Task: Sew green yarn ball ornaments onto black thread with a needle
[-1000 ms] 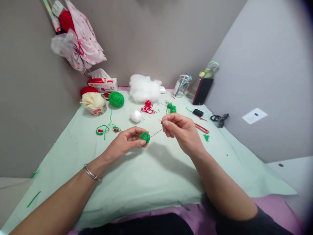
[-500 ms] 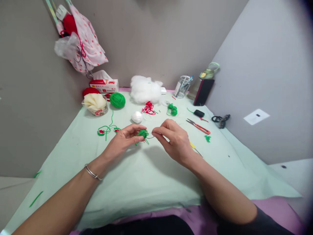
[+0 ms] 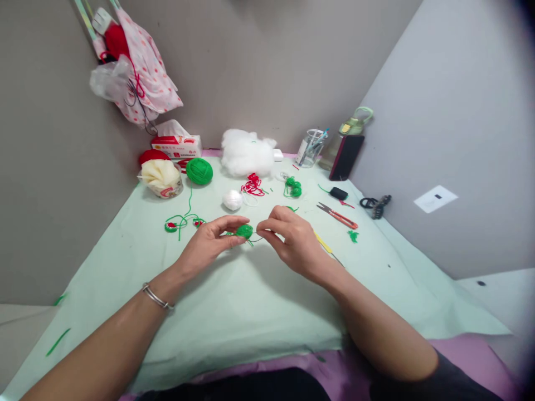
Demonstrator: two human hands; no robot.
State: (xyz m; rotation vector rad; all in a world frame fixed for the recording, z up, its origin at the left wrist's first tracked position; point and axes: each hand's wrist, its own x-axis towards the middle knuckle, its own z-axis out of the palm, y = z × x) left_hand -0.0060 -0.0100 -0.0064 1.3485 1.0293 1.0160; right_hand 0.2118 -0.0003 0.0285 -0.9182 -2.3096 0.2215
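Note:
Between the thumb and fingers of my left hand [image 3: 209,242] sits a small rounded green crocheted piece [image 3: 244,231], with short green yarn ends sticking out below it. My right hand [image 3: 295,242] is closed in a pinch just to the right, on what looks like a thin needle, mostly hidden by the fingertips. A dark thread [image 3: 257,240] curves from the green piece to the right fingers. Behind my left hand lie two small red, white and green crocheted pieces [image 3: 170,226], joined to loose green yarn. A yellow-handled crochet hook [image 3: 322,242] lies partly behind my right wrist.
Farther back are a white yarn ball [image 3: 232,200], a green yarn ball [image 3: 199,171], white stuffing [image 3: 247,153], tangled red yarn [image 3: 253,185] and a green yarn bundle [image 3: 293,187]. Orange-handled snips [image 3: 338,216], black thread [image 3: 338,193] and a phone [image 3: 346,157] against a bottle [image 3: 330,153] stand right.
The green piece has turned in my left fingers and now shows a smoother, rounder side. My right hand has shifted slightly left and down, still pinched close to the piece.

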